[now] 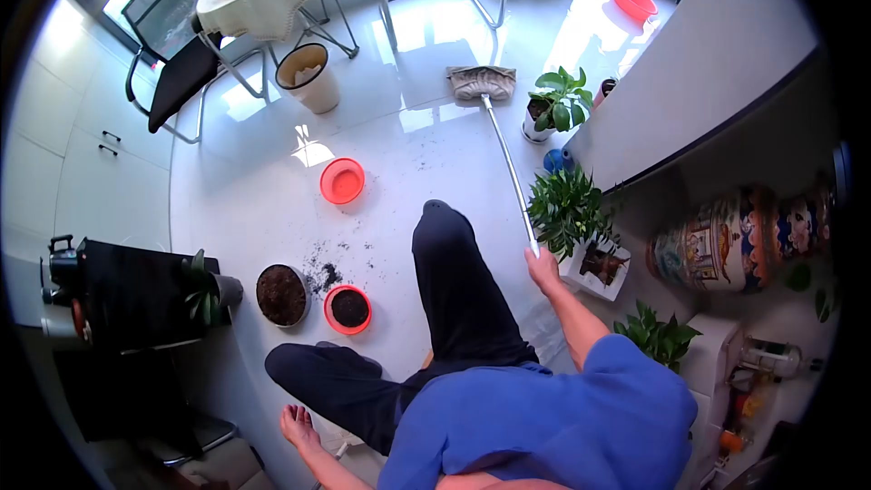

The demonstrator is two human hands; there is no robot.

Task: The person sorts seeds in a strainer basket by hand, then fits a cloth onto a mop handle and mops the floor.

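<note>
My right hand (543, 270) is closed round the end of a long metal mop handle (510, 168). The beige cloth mop head (481, 82) lies on the floor beyond my knees. My left hand (298, 426) is beside my left leg, its fingers curled; whether it holds anything is too small to tell. In front of my legs, a red basin (349, 310) holds dark soil, next to a round pot full of brown soil (282, 296). Dark soil (324, 277) is scattered on the floor around them. Farther off sits another red basin (342, 181).
A waste bin (308, 82), a black chair (181, 86) and a cloth-covered table (263, 4) stand at the back left. Potted plants (567, 204) line the right side, near a large patterned vase (712, 245). A black cabinet (136, 295) is at the left.
</note>
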